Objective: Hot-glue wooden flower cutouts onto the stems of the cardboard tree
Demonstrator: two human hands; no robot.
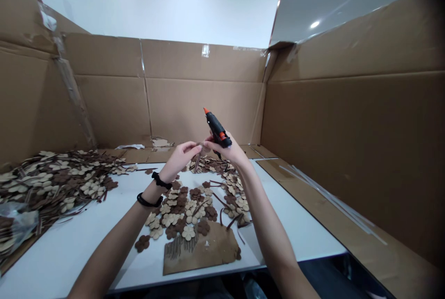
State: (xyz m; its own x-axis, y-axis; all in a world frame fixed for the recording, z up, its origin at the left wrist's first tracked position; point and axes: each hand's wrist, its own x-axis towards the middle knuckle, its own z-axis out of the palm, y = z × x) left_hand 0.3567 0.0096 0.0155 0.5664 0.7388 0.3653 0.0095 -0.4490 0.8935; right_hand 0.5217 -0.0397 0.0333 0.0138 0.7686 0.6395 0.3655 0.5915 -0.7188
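My right hand (227, 148) is wrapped round a black glue gun (217, 128) with an orange nozzle that points up and to the left. Its fingertips meet those of my left hand (182, 157) above the far part of the white table (306, 229). Between them is a small flower piece with a strip (197, 163) hanging down, pinched by my left fingers. Below my hands, brown and cream flower pieces (191, 211) and thin strips lie spread out. Nearest me is a brown cardboard sheet (215, 248) with streaks on its left part.
A large heap of flower pieces and strips (62, 176) covers the left side, beside a clear plastic bag (21, 222). Long clear glue sticks (333, 201) lie on cardboard at the right. Tall cardboard walls (205, 99) stand at the back and both sides.
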